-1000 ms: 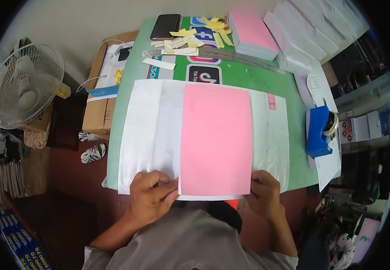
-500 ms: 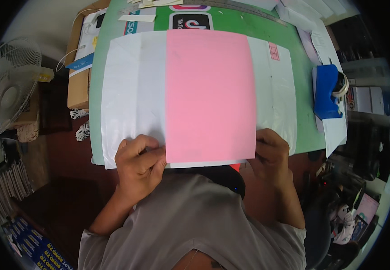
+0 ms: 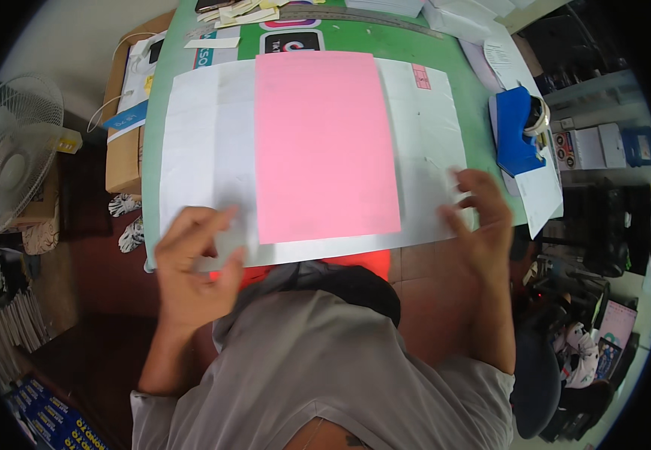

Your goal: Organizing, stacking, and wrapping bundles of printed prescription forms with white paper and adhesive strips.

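Note:
A pink sheet of paper, or a stack of such sheets, lies upright in the middle of a larger white wrapper on the green table. Off the pink paper's lower left corner hovers my left hand, thumb and fingers apart with nothing between them. To the right of the paper, above the wrapper's right edge, is my right hand, slightly blurred, its fingers spread and holding nothing. Neither hand touches the pink paper.
At the table's right edge stands a blue tape dispenser. A metal ruler and paper scraps lie along the far side. Left of the table are a cardboard box and a standing fan.
Both hands have let go of the pink paper's lower edges and moved outward. The pink paper now lies flat on the wrapper, a little farther from me. The view has shifted slightly.

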`<state>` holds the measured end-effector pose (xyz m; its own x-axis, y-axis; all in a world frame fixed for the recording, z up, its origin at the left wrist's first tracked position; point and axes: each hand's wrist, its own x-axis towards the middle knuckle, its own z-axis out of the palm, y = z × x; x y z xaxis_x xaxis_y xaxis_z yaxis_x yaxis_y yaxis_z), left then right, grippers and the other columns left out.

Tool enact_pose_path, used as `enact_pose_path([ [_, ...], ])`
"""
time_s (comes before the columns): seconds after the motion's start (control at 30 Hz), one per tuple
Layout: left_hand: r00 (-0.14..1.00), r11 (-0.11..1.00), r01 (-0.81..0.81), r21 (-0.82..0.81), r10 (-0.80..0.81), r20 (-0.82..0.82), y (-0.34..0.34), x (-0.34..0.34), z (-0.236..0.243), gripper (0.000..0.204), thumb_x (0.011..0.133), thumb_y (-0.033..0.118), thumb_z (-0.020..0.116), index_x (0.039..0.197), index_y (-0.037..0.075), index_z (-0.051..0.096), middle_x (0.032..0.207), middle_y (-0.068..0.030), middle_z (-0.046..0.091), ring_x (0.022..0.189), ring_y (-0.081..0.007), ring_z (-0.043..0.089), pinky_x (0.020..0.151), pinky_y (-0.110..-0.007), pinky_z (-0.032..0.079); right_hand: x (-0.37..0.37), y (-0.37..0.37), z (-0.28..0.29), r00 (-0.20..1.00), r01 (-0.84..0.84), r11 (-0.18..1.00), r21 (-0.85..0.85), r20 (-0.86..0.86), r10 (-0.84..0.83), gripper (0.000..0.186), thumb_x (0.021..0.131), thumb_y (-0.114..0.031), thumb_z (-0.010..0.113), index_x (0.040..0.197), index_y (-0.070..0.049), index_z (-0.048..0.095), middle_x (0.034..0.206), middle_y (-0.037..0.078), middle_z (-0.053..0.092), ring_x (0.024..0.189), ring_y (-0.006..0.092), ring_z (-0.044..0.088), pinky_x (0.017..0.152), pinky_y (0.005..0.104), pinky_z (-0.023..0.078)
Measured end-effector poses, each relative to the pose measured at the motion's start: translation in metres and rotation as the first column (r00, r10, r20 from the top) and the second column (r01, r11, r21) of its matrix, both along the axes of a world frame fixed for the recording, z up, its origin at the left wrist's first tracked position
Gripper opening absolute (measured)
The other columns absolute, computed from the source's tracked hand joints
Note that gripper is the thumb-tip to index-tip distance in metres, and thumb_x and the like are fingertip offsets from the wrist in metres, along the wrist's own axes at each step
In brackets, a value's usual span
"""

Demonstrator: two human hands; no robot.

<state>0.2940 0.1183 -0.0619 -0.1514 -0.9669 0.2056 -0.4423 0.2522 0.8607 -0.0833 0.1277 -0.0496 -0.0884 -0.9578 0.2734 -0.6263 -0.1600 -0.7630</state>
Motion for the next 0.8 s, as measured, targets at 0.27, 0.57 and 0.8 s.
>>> enact_pose_path([
  [0.27, 0.976, 0.950, 0.192, -0.248, -0.160, 0.147, -0.034, -0.022, 0.033, 0.075, 0.066, 0.010, 0.088, 0.135, -0.002, 0.062, 0.124, -0.0199, 0.061, 0.116, -0.0353, 0.062, 0.098, -0.039, 0.049, -0.038, 0.017, 0.008, 0.959, 0.248, 0.944, 0.219, -0.193, -0.208, 0.062, 0.080, -0.012, 0.087, 0.137, -0.005, 0.061, 0.124, 0.008, 0.064, 0.106, 0.0198, 0.062, 0.082, 0.0312, 0.052],
  [0.57, 0.955, 0.987, 0.093, -0.133, -0.050, 0.293, -0.014, -0.027, -0.017, 0.036, 0.065, 0.015, 0.095, 0.091, 0.002, 0.073, 0.094, -0.0093, 0.060, 0.087, -0.0260, 0.057, 0.082, -0.036, 0.046, 0.040, 0.002, -0.015, 0.951, -0.262, 0.963, 0.061, -0.156, 0.269, 0.031, 0.074, -0.004, 0.088, 0.103, -0.002, 0.077, 0.087, 0.009, 0.064, 0.075, 0.0228, 0.060, 0.062, 0.0336, 0.049],
  [0.8, 0.968, 0.985, 0.144, -0.093, -0.121, 0.221, -0.016, -0.026, -0.017, 0.030, 0.073, 0.019, 0.091, 0.085, 0.003, 0.069, 0.089, -0.0076, 0.060, 0.088, -0.0276, 0.057, 0.086, -0.038, 0.040, 0.043, 0.002, -0.022, 0.950, -0.268, 0.962, 0.048, -0.150, 0.272, 0.024, 0.078, -0.001, 0.085, 0.101, -0.002, 0.079, 0.083, 0.006, 0.060, 0.069, 0.0190, 0.055, 0.056, 0.0329, 0.044],
])
